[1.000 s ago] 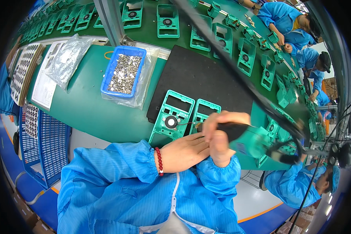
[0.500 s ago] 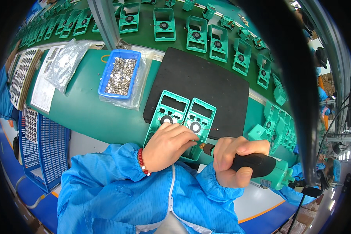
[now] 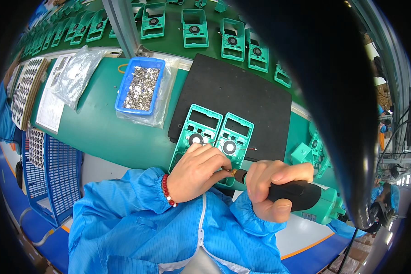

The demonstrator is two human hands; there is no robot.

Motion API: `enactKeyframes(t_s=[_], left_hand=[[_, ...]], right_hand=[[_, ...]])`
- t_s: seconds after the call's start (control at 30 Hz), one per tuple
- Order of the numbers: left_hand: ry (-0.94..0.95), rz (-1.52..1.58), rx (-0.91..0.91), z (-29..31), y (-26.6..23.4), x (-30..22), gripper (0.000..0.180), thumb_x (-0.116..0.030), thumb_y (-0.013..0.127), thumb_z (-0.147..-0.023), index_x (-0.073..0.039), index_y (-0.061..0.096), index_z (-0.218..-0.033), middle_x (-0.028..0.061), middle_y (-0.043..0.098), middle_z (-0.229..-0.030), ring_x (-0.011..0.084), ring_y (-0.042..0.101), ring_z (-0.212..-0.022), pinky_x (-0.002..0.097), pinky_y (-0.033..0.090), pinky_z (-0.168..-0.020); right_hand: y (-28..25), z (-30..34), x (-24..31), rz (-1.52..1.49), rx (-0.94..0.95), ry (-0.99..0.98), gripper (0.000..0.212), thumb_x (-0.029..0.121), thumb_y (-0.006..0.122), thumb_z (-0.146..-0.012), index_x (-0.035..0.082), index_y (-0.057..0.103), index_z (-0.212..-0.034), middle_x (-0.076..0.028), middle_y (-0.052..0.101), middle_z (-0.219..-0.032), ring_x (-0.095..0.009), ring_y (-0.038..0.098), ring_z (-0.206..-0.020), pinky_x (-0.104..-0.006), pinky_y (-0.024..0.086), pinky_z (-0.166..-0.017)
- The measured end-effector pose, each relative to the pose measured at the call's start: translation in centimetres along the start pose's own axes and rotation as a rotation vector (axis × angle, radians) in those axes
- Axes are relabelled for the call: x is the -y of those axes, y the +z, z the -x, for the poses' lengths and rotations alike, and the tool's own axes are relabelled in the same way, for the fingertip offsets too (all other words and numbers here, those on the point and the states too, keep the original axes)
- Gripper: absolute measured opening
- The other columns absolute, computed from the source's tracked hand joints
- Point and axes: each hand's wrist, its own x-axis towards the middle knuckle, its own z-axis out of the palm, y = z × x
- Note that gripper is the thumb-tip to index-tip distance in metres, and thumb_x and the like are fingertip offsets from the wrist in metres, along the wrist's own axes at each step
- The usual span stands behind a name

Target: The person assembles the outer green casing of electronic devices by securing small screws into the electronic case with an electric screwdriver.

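At the near edge of the black mat [image 3: 246,96], left green housing [image 3: 207,133] and right green housing [image 3: 238,157] lie side by side. Right hand [image 3: 274,182] wrapped round a powered screwdriver [image 3: 306,199], tip at the fingertips of the left hand [image 3: 196,171]; those fingers narrow, can't tell if gripping anything. Step looks like lining up the bit; next calls for steadiness, wire lead [image 3: 247,149] kept clear. Blue tray [image 3: 133,112] of small metal parts, farther left. From here, a thick black cable [image 3: 333,91] blocks much of the right.
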Motion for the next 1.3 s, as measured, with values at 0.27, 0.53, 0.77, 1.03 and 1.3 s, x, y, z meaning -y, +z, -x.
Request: enactKeyframes(t_s=[0.27,0.53,0.77,1.03,1.3], left_hand=[[0.077,-0.07,-0.067,0.1,0.7,0.1,0.026,-0.006,0.078,-0.074,-0.01,0.063,-0.095,-0.0005,0.064,-0.091,0.0194,0.058,-0.084,0.0335,0.037,-0.075],[0.085,-0.179,0.035,-0.2,-0.1,0.4,0.04,-0.014,0.081,-0.072,-0.006,0.061,-0.107,0.0054,0.064,-0.106,0.0251,0.06,-0.096,0.0361,0.042,-0.082],[-0.148,-0.482,-0.367,-3.7,-10.2,7.9,0.019,0.001,0.058,-0.09,0.001,0.058,-0.109,0.0208,0.059,-0.101,0.0416,0.06,-0.096,0.0443,0.049,-0.082],[-0.325,-0.887,0.309,-3.3,-16.4,12.7,0.006,-0.007,0.067,-0.083,-0.004,0.065,-0.088,0.0112,0.062,-0.091,0.0327,0.06,-0.094,0.043,0.047,-0.081],[-0.263,-0.922,0.008,-3.2,-14.3,12.4,0.016,-0.016,0.061,-0.094,-0.004,0.054,-0.087,0.013,0.061,-0.086,0.0345,0.06,-0.085,0.0459,0.044,-0.073]], right_hand=[[1.5,-2.3,0.3,0.083,0.042,0.011,0.052,-0.002,0.079,-0.078,0.001,0.051,-0.122,-0.009,0.059,-0.08,-0.017,0.058,-0.064,-0.0332,0.046,-0.058],[-0.2,-0.8,-0.7,0.003,0.043,0.013,0.049,-0.009,0.074,-0.076,0.001,0.052,-0.118,-0.01,0.06,-0.081,-0.016,0.058,-0.065,-0.0325,0.046,-0.059],[-0.8,-0.5,-4.4,0.445,-0.565,-0.077,0.036,0.033,0.066,-0.094,0.005,0.047,-0.106,-0.003,0.047,-0.061,-0.01,0.038,-0.046,-0.0267,0.033,-0.044],[-2.9,0.2,-6.9,0.491,-0.513,-0.024,0.036,0.031,0.066,-0.095,0.003,0.045,-0.106,-0.003,0.045,-0.057,-0.01,0.037,-0.045,-0.026,0.032,-0.043],[-3.1,0.1,-7.7,0.469,-0.489,-0.027,0.036,0.029,0.068,-0.094,0.002,0.045,-0.105,-0.004,0.047,-0.056,-0.01,0.04,-0.045,-0.0263,0.034,-0.043]])
